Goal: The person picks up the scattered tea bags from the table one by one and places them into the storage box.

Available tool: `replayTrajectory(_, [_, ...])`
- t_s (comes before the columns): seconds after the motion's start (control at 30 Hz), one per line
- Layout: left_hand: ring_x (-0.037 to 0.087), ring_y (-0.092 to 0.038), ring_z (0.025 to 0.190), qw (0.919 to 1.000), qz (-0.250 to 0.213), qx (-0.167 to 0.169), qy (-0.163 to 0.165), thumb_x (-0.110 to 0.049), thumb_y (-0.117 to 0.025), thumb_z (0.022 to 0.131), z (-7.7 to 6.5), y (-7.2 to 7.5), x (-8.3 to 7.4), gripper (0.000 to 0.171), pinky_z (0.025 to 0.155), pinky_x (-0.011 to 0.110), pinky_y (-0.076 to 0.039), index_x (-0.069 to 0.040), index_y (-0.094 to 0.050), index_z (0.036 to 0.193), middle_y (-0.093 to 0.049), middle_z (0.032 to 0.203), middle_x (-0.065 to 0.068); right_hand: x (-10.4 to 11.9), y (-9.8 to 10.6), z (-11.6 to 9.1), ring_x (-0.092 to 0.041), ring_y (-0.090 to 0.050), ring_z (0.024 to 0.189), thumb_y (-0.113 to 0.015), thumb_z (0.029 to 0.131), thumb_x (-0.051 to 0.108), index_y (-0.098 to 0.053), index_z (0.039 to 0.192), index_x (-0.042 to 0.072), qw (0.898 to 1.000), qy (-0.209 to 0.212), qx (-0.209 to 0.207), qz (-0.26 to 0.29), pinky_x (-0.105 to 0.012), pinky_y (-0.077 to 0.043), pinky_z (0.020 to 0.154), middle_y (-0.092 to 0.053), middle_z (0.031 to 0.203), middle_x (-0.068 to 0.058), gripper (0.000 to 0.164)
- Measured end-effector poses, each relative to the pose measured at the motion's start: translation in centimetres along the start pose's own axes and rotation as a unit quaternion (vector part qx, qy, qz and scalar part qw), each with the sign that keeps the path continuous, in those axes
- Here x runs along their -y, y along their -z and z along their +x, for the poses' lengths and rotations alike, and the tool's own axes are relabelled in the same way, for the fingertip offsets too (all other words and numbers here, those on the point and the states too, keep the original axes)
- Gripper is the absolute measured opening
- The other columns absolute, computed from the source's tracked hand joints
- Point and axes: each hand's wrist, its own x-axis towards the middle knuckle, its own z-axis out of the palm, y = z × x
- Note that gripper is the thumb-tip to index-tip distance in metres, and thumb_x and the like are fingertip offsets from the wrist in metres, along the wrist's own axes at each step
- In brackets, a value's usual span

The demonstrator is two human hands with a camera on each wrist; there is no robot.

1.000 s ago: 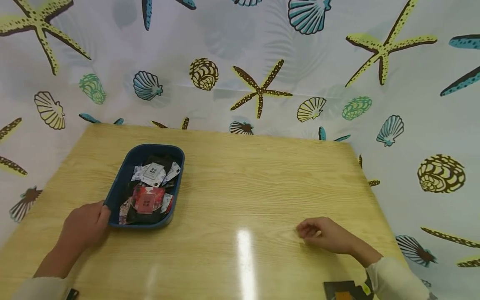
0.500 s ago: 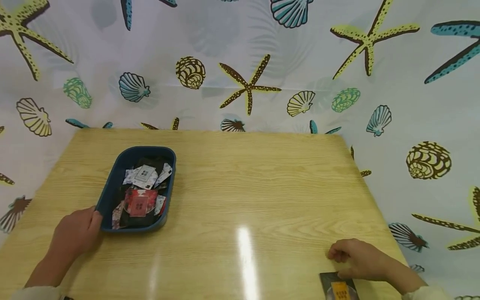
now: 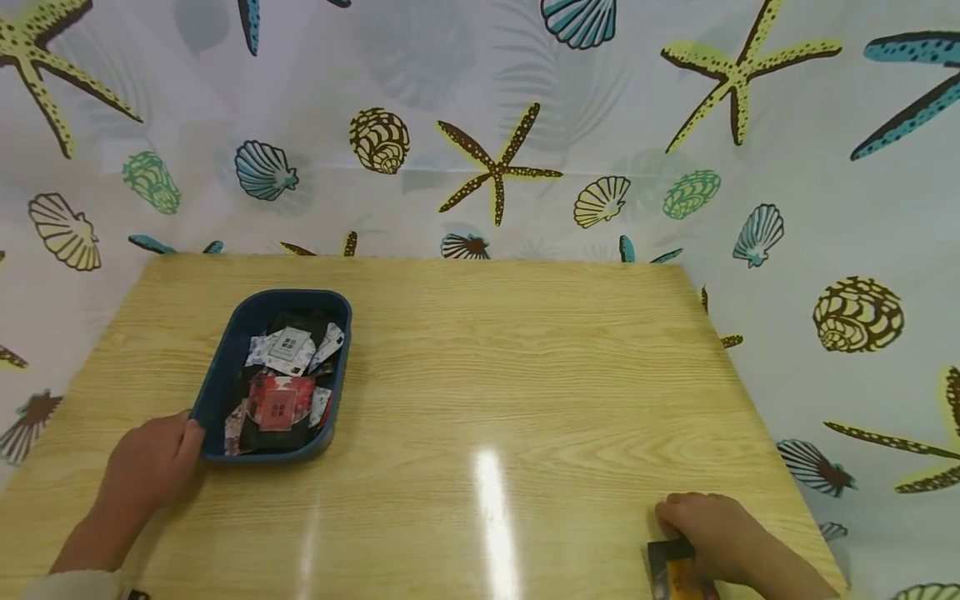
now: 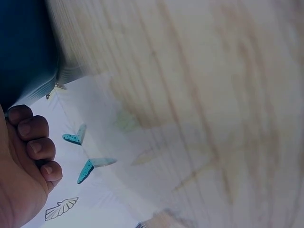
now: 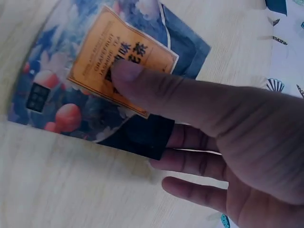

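Note:
At the table's front right, my right hand (image 3: 712,533) pinches a tea sachet (image 3: 671,567). In the right wrist view, the thumb of the right hand (image 5: 213,128) lies on the orange "Grapefruit Jasmine Tea" label of this sachet (image 5: 90,76), with fingers behind its dark edge. My left hand (image 3: 153,467) grips the near left corner of a blue plastic basket (image 3: 341,392). Inside the basket lie several packets, among them a red sachet (image 3: 279,404) and a white one (image 3: 288,348). The left wrist view has the left hand's curled fingers (image 4: 35,137) beside the basket wall (image 4: 28,52).
A light wooden table (image 3: 480,358) carries everything. Behind and to the right hangs a white cloth (image 3: 420,75) printed with shells and starfish. A small dark object (image 3: 137,595) shows at the bottom edge near the left sleeve.
My right hand has moved right and toward the near edge, and its thumb and fingers now hold the tea sachet. The left hand has kept its grip on the basket.

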Motion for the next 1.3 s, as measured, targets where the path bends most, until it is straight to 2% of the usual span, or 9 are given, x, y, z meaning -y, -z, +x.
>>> replayTrajectory(0.17, [0.019,-0.044,0.058,0.9998,-0.002,-0.017,-0.004,-0.014,-0.032,0.100,-0.5,-0.2,0.1,0.034,0.056,0.035,-0.029,-0.013,-0.039,0.067,-0.051,0.064,0.007,0.0,1.1,1.3,0.001,-0.027,0.059,-0.089,0.068,0.026,-0.042,0.075,0.022,0.999,-0.006,0.016,0.047,-0.021,-0.026,0.054,-0.030,0.066,0.015,0.048])
replayTrajectory(0.3, [0.017,-0.037,0.058,0.9992,0.000,-0.038,-0.015,-0.014,-0.033,0.100,-0.4,-0.1,0.0,0.034,0.055,0.033,-0.026,-0.014,-0.039,0.067,-0.043,0.060,0.002,0.2,2.3,3.0,0.002,-0.035,0.059,-0.078,0.082,0.033,-0.053,0.086,0.021,0.995,0.001,0.020,0.101,-0.022,-0.029,0.054,-0.044,0.070,0.016,0.028])
replayTrajectory(0.43, [0.016,-0.040,0.057,0.9989,-0.003,-0.045,-0.015,-0.014,-0.035,0.099,-0.4,0.2,0.1,0.033,0.055,0.033,-0.027,-0.015,-0.040,0.067,-0.047,0.062,0.003,1.2,3.4,5.9,0.004,-0.041,0.058,-0.058,0.099,0.028,-0.061,0.096,0.010,0.974,0.046,0.006,0.221,-0.021,-0.036,0.054,-0.058,0.074,0.008,0.018])
replayTrajectory(0.53, [0.016,-0.041,0.056,0.9982,0.000,-0.058,-0.018,-0.013,-0.036,0.099,-0.5,0.5,0.3,0.033,0.054,0.033,-0.028,-0.015,-0.041,0.066,-0.047,0.061,0.002,3.4,4.6,8.8,0.002,-0.043,0.061,-0.050,0.104,0.021,-0.062,0.097,0.006,0.965,0.059,-0.046,0.252,-0.022,-0.040,0.057,-0.060,0.079,0.002,0.021])
replayTrajectory(0.7, [0.017,-0.038,0.056,0.9983,0.010,-0.056,-0.013,-0.014,-0.035,0.099,-0.2,0.8,0.3,0.033,0.054,0.033,-0.027,-0.013,-0.041,0.066,-0.043,0.060,0.002,8.6,7.5,14.4,-0.004,-0.039,0.062,-0.055,0.102,0.019,-0.057,0.081,0.009,0.963,0.037,-0.171,0.207,-0.024,-0.036,0.060,-0.050,0.075,0.002,0.022])
replayTrajectory(0.9, [0.017,-0.040,0.058,0.9997,0.008,-0.024,0.001,-0.016,-0.035,0.099,-0.4,0.1,-0.2,0.033,0.055,0.033,-0.030,-0.013,-0.042,0.067,-0.045,0.061,0.002,13.6,10.0,20.2,-0.010,-0.030,0.049,-0.057,0.101,0.022,-0.047,0.069,0.011,0.946,0.017,-0.168,0.278,-0.024,-0.029,0.053,-0.034,0.057,0.003,0.035])
replayTrajectory(1.0, [0.018,-0.041,0.058,0.9997,0.009,-0.021,0.003,-0.016,-0.035,0.099,-0.5,0.1,-0.4,0.032,0.056,0.034,-0.031,-0.013,-0.043,0.068,-0.047,0.063,0.003,15.6,10.5,23.0,-0.010,-0.040,0.045,-0.061,0.099,0.023,-0.046,0.067,0.011,0.925,0.002,-0.163,0.344,-0.023,-0.032,0.050,-0.043,0.053,0.002,0.037])
replayTrajectory(1.13, [0.018,-0.040,0.058,0.9997,0.009,-0.022,0.007,-0.016,-0.035,0.100,-0.6,0.3,-0.3,0.032,0.056,0.035,-0.031,-0.012,-0.042,0.069,-0.046,0.062,0.003,18.3,10.8,26.4,-0.009,-0.056,0.047,-0.068,0.094,0.020,-0.061,0.077,0.006,0.873,-0.008,-0.147,0.465,-0.025,-0.044,0.047,-0.064,0.061,-0.006,0.023])
replayTrajectory(1.3, [0.019,-0.048,0.060,0.9998,0.005,-0.016,0.011,-0.016,-0.034,0.100,-0.5,0.3,-0.3,0.033,0.057,0.037,-0.034,-0.013,-0.043,0.068,-0.053,0.065,0.006,21.6,10.6,29.9,-0.008,-0.065,0.053,-0.064,0.096,0.010,-0.065,0.087,-0.004,0.812,-0.016,-0.116,0.572,-0.031,-0.059,0.061,-0.071,0.075,-0.016,0.017])
